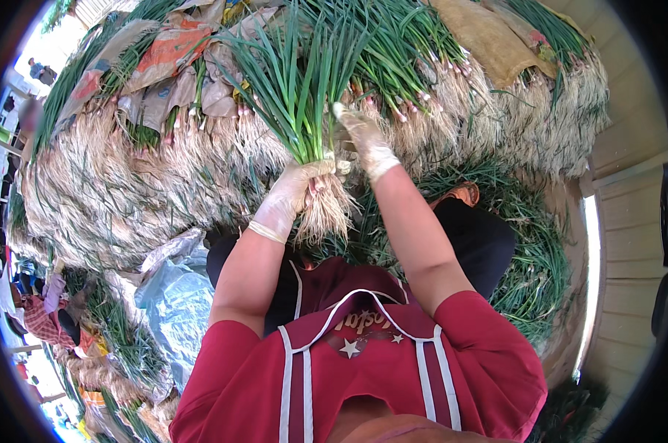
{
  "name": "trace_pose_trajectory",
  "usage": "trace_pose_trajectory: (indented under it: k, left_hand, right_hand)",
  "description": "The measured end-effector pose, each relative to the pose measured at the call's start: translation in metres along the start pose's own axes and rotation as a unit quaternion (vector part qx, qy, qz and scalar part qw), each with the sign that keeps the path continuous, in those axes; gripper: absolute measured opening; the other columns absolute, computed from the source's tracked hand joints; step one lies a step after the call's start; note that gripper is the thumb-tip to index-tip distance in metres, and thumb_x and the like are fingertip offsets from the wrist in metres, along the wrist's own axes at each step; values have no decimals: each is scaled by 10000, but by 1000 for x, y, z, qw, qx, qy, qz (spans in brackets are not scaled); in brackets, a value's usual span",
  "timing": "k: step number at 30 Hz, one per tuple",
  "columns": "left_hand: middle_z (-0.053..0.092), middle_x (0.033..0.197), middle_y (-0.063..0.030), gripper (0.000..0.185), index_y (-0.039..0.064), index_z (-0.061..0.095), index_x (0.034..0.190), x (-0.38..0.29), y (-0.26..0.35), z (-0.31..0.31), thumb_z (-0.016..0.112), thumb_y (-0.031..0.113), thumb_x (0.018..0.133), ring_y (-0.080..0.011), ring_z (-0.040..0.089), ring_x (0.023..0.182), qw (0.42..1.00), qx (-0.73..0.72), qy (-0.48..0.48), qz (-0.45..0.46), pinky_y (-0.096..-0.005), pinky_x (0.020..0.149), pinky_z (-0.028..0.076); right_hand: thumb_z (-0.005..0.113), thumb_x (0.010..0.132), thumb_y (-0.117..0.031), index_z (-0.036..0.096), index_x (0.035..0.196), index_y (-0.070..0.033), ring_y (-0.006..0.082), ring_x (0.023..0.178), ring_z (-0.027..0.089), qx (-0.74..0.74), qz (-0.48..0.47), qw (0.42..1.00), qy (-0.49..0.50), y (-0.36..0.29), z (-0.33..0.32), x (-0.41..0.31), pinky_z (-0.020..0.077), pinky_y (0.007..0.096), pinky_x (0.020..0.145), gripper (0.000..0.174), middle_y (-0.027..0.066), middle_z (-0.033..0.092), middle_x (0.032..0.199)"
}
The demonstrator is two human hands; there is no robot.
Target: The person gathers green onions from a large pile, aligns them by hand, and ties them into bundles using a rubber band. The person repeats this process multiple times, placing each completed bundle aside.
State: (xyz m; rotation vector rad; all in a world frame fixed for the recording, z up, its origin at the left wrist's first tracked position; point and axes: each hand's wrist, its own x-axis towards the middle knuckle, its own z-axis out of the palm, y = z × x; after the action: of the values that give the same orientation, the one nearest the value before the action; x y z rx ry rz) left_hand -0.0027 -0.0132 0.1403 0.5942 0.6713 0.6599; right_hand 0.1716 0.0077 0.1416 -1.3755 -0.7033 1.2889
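Observation:
My left hand, in a pale thin glove, is wrapped around the lower stalks of a bunch of green onions. The long leaves fan upward and the pale, stringy roots hang below the fist. My right hand, gloved too, is raised at the right side of the bunch with its fingertips close to the stalks. Some of its fingers are hidden, and I cannot tell whether it grips a leaf. Just beyond both hands lies a large heap of green onions, roots facing me.
Woven sacks and a brown cloth partly cover the heap. Loose leaves litter the ground by my knees. Clear plastic sheeting lies at left, near another person. A corrugated wall stands at right.

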Motion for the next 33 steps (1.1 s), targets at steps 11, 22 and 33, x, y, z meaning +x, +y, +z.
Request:
trace_pose_trajectory:
  k: [11, 22, 33]
  left_hand:
    - [681, 941, -172, 195, -31, 593, 1052, 5, -12, -25, 628, 32, 871, -229, 670, 736, 995, 70, 59, 45, -330, 611, 578]
    - [677, 1033, -193, 260, -67, 585, 1094, -3, -8, -23, 630, 12, 851, -177, 618, 661, 997, 51, 52, 26, -285, 609, 556]
    - [655, 761, -125, 191, -73, 625, 991, -18, -2, 7, 665, 31, 836, -122, 535, 505, 994, 57, 68, 60, -201, 426, 417]
  right_hand:
    - [643, 900, -271, 576, 1034, -48, 154, 553, 573, 157, 14, 986, 53, 30, 33, -5, 468, 284, 469, 269, 63, 624, 770]
    - [592, 938, -153, 581, 1024, -46, 75, 711, 523, 107, -228, 962, 102, 35, 16, -16, 444, 237, 622, 137, -16, 589, 833]
    - [505, 893, 6, 560, 1041, -39, 176, 724, 562, -250, -470, 816, 224, 41, 19, -2, 471, 301, 618, 164, 78, 605, 820]
